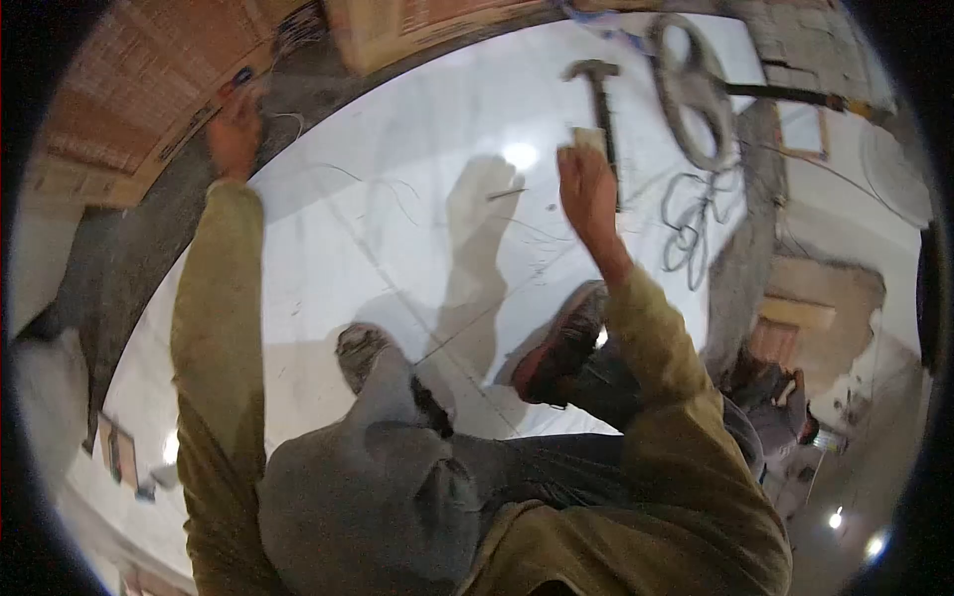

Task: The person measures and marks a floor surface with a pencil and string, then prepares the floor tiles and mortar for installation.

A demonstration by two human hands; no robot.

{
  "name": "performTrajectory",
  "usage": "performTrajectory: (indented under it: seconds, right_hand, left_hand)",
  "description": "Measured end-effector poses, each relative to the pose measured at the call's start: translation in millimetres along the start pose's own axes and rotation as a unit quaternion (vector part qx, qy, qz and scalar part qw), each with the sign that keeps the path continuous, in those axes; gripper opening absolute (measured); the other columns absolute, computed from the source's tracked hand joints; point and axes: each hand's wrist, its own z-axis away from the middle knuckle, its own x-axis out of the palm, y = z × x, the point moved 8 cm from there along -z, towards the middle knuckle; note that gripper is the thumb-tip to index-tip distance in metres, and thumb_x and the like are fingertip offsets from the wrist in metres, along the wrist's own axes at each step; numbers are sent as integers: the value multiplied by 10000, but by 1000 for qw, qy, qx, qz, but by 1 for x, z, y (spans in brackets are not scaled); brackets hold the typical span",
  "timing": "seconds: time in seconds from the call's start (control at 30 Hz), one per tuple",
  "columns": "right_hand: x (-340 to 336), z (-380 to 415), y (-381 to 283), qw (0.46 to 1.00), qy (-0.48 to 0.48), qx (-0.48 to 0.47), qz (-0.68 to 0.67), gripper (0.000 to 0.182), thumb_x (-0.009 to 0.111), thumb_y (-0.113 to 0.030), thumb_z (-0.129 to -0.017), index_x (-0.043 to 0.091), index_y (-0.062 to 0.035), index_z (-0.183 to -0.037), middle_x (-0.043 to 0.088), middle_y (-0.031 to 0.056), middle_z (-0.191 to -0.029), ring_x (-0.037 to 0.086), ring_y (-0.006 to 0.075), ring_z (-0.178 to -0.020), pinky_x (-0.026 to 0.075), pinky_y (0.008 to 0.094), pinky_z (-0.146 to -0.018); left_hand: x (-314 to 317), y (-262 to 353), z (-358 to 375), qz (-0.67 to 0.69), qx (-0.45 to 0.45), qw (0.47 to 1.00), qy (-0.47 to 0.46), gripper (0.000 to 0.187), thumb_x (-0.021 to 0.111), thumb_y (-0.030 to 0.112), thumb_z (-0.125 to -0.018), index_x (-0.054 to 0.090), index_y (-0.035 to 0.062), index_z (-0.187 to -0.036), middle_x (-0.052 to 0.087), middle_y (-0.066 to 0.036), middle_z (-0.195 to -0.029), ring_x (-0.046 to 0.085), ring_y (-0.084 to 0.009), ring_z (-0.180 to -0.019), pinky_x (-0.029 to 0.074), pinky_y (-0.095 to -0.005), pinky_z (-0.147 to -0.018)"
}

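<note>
My left hand is at the upper left, beside the brown cardboard boxes, with its fingers blurred near a small dark blue item. Above the white floor, my right hand is closed on a small pale block. Just behind that hand lies a hammer, its head toward the top. A thin dark rod rests on the floor to the left of my right hand.
A grey two-holed frame and a looped cable lie at the right. A black bar extends rightward from the frame. Another person is at the lower right. My shoes are on the white floor.
</note>
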Motion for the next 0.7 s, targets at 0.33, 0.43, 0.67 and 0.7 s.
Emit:
performTrajectory:
  seconds: [0.33,0.43,0.67,0.7]
  right_hand:
    - [13,-34,227,949,-161,244,117,467,681,-434,-817,674,20,-930,681,241,-943,647,402,-936,506,452,-822]
    - [14,-42,221,919,-250,234,197,490,691,-412,-761,666,41,-945,684,252,-973,659,406,-951,523,438,-820]
    - [-30,-86,263,915,-193,249,253,489,627,-477,-807,672,-1,-705,680,191,-736,660,331,-674,508,454,-610]
    - [-19,-87,286,948,-251,110,161,476,660,-469,-809,700,-1,-729,647,136,-649,611,217,-583,457,396,-533]
  left_hand:
    - [-9,14,-9,-29,-75,997,-15,213,557,253,-968,692,118,-1063,701,-136,-1013,664,-354,-951,519,-399,-795]
    - [-7,-4,-4,-22,-95,995,-21,219,568,270,-961,698,132,-1072,701,-135,-1016,660,-352,-964,516,-406,-812]
    - [-3,-7,5,27,-46,998,-37,213,588,238,-917,707,200,-1090,696,-114,-1055,659,-354,-932,523,-432,-823]
    - [-5,-7,7,-6,-52,998,-38,216,598,233,-905,706,193,-1088,695,-117,-1059,660,-351,-931,521,-437,-824]
